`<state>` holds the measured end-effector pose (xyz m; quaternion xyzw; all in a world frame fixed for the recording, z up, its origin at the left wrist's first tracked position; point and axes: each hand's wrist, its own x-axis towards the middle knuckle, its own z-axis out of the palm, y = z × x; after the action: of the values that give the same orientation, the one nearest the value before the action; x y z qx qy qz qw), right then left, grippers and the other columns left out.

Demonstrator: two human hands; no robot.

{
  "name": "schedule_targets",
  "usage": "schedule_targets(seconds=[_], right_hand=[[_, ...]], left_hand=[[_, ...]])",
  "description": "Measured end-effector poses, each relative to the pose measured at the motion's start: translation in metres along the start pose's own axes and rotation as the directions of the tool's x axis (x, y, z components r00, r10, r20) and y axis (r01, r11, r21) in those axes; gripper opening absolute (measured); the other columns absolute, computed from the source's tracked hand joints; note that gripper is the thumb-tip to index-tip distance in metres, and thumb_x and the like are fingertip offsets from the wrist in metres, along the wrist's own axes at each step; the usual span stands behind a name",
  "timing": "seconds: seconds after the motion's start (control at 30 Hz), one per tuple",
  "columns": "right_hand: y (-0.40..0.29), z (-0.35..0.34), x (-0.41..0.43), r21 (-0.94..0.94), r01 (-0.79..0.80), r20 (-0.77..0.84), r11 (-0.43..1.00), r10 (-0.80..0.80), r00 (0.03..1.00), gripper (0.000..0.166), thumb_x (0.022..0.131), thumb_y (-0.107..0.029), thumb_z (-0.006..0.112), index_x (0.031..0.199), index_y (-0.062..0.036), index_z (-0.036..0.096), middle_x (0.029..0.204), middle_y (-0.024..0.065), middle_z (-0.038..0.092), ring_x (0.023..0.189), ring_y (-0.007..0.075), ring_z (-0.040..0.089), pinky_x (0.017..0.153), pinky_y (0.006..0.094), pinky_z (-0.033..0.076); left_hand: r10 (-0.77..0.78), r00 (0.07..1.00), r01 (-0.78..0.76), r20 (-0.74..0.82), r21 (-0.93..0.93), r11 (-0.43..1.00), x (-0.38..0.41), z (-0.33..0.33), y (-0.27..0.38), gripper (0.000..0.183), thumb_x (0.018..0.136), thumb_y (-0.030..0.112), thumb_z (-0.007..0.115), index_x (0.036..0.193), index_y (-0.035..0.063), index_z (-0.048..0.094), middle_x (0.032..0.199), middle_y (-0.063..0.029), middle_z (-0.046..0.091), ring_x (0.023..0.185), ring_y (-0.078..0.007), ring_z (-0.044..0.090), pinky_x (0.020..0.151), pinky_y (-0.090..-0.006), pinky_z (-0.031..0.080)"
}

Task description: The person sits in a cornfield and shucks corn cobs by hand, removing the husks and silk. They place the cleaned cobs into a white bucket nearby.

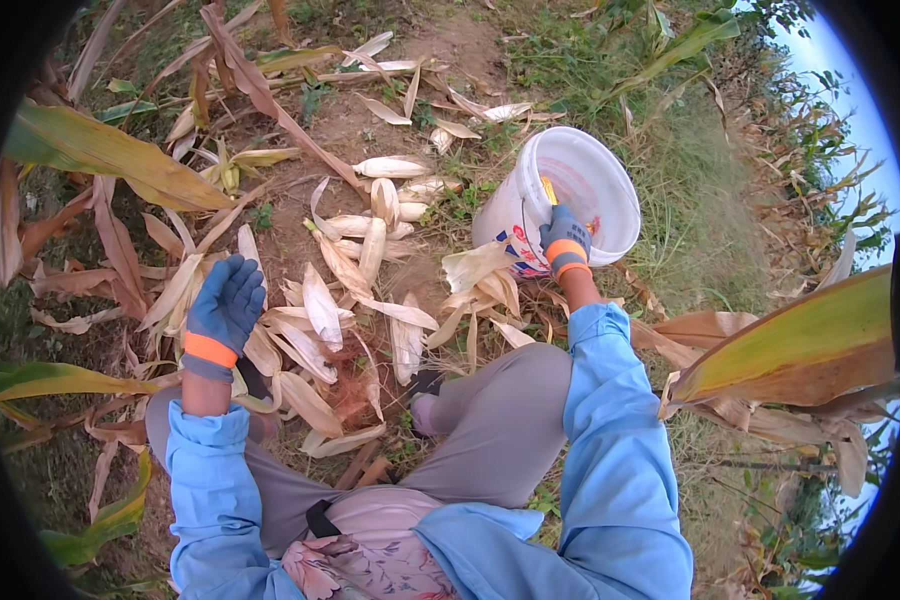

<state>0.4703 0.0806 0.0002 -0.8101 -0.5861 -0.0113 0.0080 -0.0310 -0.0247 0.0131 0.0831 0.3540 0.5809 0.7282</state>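
Observation:
My right hand, in a grey-blue glove with an orange cuff band, reaches over the rim of a white plastic bucket tilted towards the right. A yellow ear of corn shows just beyond its fingers, inside the bucket; whether the fingers grip it cannot be told. My left hand, gloved alike, is raised with its fingers curled and nothing visible in it, above dry corn husks. Between the hands, several ears of corn in pale husks lie on the soil, with stripped husks nearer my feet.
Dry corn stalks and leaves stand at the left. A broad yellow-green leaf juts in from the right. Loose husks lie against the bucket's near side. Grass and weeds grow beyond it.

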Motion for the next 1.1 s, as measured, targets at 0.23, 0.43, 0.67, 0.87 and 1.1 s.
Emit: schedule_targets(seconds=[0.23, 0.43, 0.67, 0.87, 1.1], right_hand=[[-0.006, 0.016, -0.062, -0.058, 0.233, -0.12, 0.971, -0.238, 0.964, 0.022, 0.076, -0.028, 0.06, 0.084, -0.0085, 0.055, 0.076, 0.0137, 0.061, 0.071, 0.0316, 0.06, 0.063, 0.0438, 0.046], [-0.005, 0.035, -0.099, -0.073, 0.364, -0.223, 0.929, -0.371, 0.902, 0.024, 0.075, -0.034, 0.062, 0.074, -0.0108, 0.055, 0.068, 0.0099, 0.057, 0.067, 0.0294, 0.056, 0.061, 0.0419, 0.042], [-0.012, 0.035, -0.097, -0.094, 0.302, -0.248, 0.949, -0.316, 0.916, 0.024, 0.075, -0.034, 0.062, 0.078, -0.0111, 0.057, 0.071, 0.0078, 0.057, 0.07, 0.0272, 0.056, 0.063, 0.0409, 0.04], [-0.015, 0.039, -0.1, -0.119, 0.255, -0.277, 0.96, -0.279, 0.919, 0.024, 0.075, -0.034, 0.061, 0.082, -0.0113, 0.058, 0.075, 0.0076, 0.058, 0.073, 0.0264, 0.056, 0.064, 0.0404, 0.04], [-0.027, 0.031, -0.095, -0.109, 0.173, -0.274, 0.979, -0.197, 0.941, 0.023, 0.075, -0.033, 0.061, 0.079, -0.0112, 0.058, 0.073, 0.008, 0.058, 0.073, 0.0268, 0.057, 0.065, 0.0413, 0.042]], left_hand=[[-0.012, 1.0, 0.012, 0.008, 0.011, 1.0, 0.005, -0.003, -0.004, 0.027, 0.088, 0.022, 0.052, 0.109, 0.0057, 0.055, 0.103, -0.0095, 0.061, 0.092, -0.0211, 0.06, 0.077, -0.0328, 0.052], [-0.02, 1.0, 0.02, 0.002, 0.022, 1.0, 0.004, 0.004, -0.008, 0.026, 0.089, 0.022, 0.052, 0.109, 0.0058, 0.055, 0.103, -0.009, 0.061, 0.092, -0.021, 0.06, 0.076, -0.0327, 0.052], [-0.01, 0.999, 0.01, 0.051, 0.012, 1.0, 0.0, 0.0, -0.004, 0.027, 0.089, 0.023, 0.05, 0.109, 0.0055, 0.057, 0.105, -0.0084, 0.061, 0.094, -0.0212, 0.06, 0.08, -0.0333, 0.052], [-0.02, 0.999, 0.02, 0.048, 0.002, 1.0, -0.001, -0.001, -0.004, 0.027, 0.089, 0.023, 0.051, 0.109, 0.0057, 0.057, 0.106, -0.0081, 0.061, 0.094, -0.0212, 0.06, 0.08, -0.0334, 0.052], [-0.017, 0.999, 0.017, 0.034, -0.013, 1.0, -0.001, -0.004, -0.003, 0.027, 0.089, 0.022, 0.051, 0.109, 0.0052, 0.057, 0.106, -0.0088, 0.061, 0.094, -0.0214, 0.059, 0.079, -0.0335, 0.052]])
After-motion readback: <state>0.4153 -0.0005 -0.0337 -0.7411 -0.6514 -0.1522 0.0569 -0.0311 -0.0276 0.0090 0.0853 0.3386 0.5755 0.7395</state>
